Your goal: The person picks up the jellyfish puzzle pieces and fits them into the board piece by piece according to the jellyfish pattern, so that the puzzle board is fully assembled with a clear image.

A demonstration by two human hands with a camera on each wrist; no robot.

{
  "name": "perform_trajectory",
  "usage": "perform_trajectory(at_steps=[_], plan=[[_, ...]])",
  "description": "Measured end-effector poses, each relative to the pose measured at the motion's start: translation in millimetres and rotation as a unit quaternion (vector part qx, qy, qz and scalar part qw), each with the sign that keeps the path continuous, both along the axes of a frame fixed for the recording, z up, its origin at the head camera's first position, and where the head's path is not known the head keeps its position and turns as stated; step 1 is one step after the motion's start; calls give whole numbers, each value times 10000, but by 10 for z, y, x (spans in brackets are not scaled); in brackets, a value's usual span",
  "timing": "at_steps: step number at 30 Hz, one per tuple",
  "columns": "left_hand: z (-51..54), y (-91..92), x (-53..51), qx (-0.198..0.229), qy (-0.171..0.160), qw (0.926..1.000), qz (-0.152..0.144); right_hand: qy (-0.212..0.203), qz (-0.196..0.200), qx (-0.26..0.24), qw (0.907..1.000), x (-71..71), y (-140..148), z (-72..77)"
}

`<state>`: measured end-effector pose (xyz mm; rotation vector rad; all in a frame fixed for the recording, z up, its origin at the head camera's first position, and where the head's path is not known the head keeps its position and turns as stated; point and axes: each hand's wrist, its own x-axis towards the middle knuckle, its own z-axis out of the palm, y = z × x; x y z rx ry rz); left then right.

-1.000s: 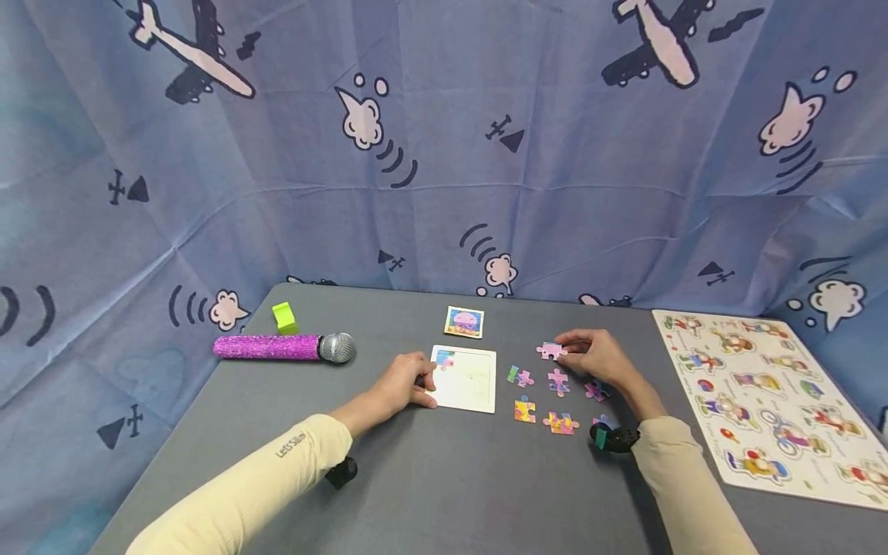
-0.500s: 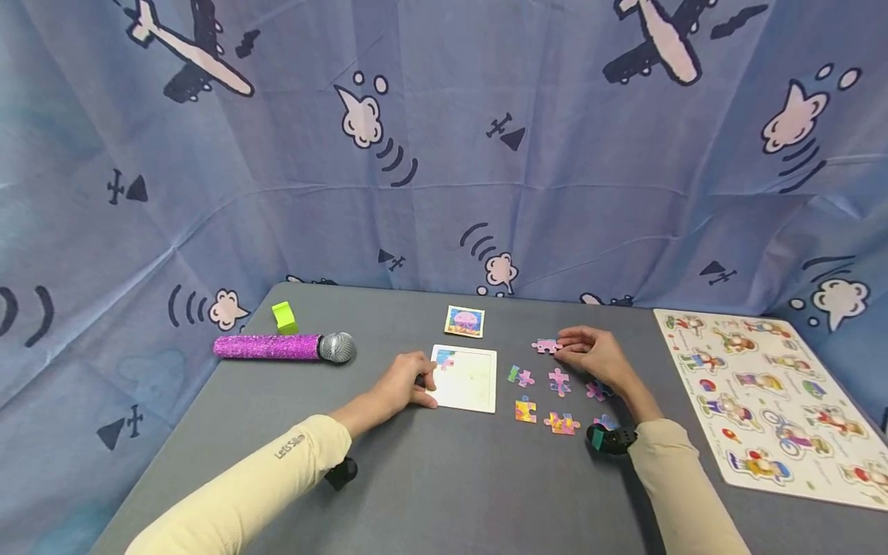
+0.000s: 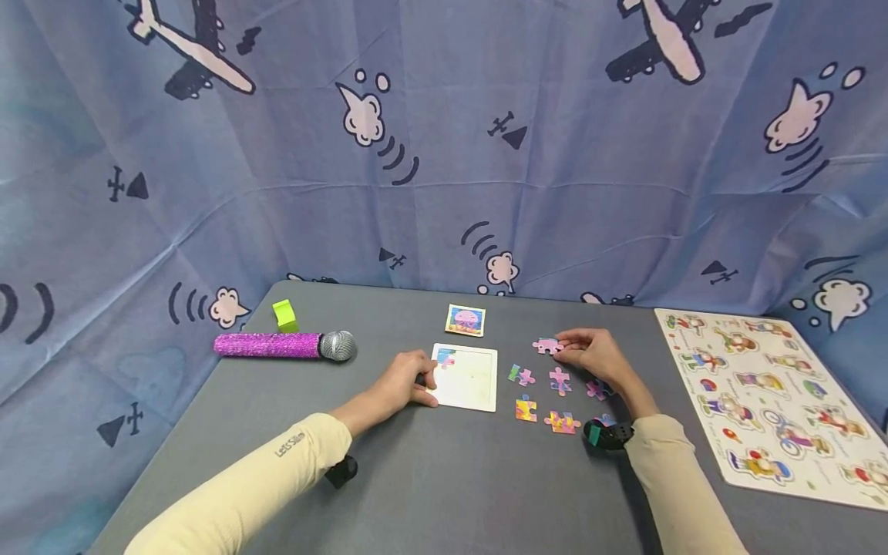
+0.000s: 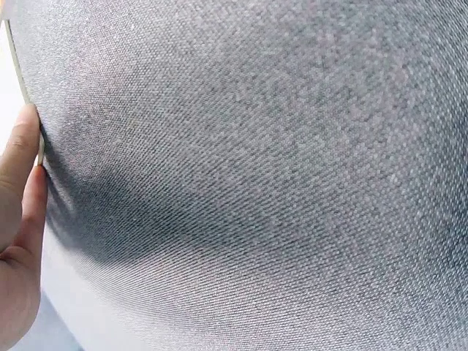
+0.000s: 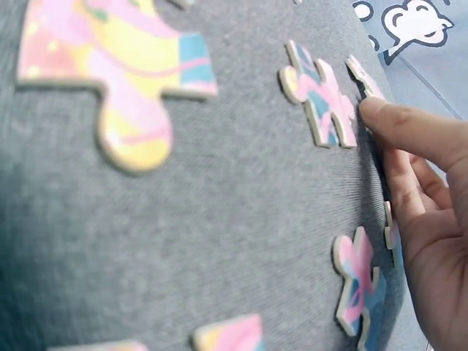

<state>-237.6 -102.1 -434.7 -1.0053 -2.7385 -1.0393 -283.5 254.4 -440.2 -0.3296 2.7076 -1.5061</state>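
My left hand [image 3: 405,380] pinches the left edge of a white square puzzle tray [image 3: 475,381]. A blue and pink puzzle piece [image 3: 445,358] lies in the tray's far left corner. In the left wrist view, thumb and finger meet at the tray's rim [image 4: 20,69]. To the right, my right hand [image 3: 595,356] holds a pink jigsaw piece [image 3: 546,346] by its right side, at or just above the table. Several loose pieces lie nearer, among them a pink and blue piece [image 3: 559,381] and a yellow one [image 3: 526,411].
Behind the tray is a small jellyfish picture card [image 3: 465,321]. A purple microphone [image 3: 277,345] and a lime green block [image 3: 284,315] lie at the left. A large picture board [image 3: 777,408] covers the right side. A blue printed curtain [image 3: 444,216] hangs behind the table.
The right hand has shifted the pink piece slightly up and left, and its angle has changed a little. My left hand stays on the tray's edge.
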Motion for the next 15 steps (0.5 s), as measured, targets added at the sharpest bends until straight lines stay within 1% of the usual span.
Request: perform_trajectory(at_steps=[5,8,15], plan=[[19,6,9,39,71,9999,-92,-131,-47,-83,9999,-7,11,-4],[25,7,17,99,-6,9999,-92,-170,-25,-205,9996,-7,12,-6],[22,6,28,62,69,9999,-86,-351,-46,-507,9981,4,-28,20]])
